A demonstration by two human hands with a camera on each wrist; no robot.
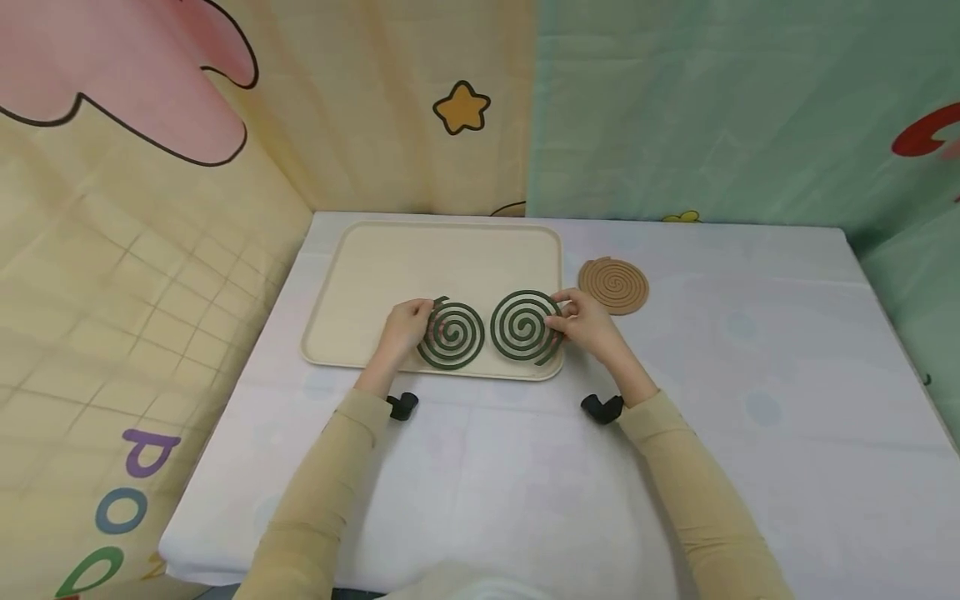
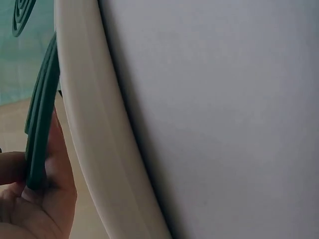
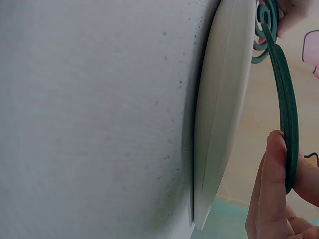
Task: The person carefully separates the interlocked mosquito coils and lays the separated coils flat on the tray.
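Observation:
Two green mosquito coils show side by side over the front part of a cream tray in the head view. My left hand pinches the left coil at its outer left edge, near the coil's loose end. The right coil is pinched at its right edge between the thumb and fingers of my right hand. In the right wrist view this coil appears edge-on, raised above the tray's rim. The left wrist view shows the left coil edge-on, fingers behind it.
A brown coil lies flat on the white tablecloth, just right of the tray. Patterned curtains stand along the back and left of the table. A black wrist strap piece sticks out beside the right wrist.

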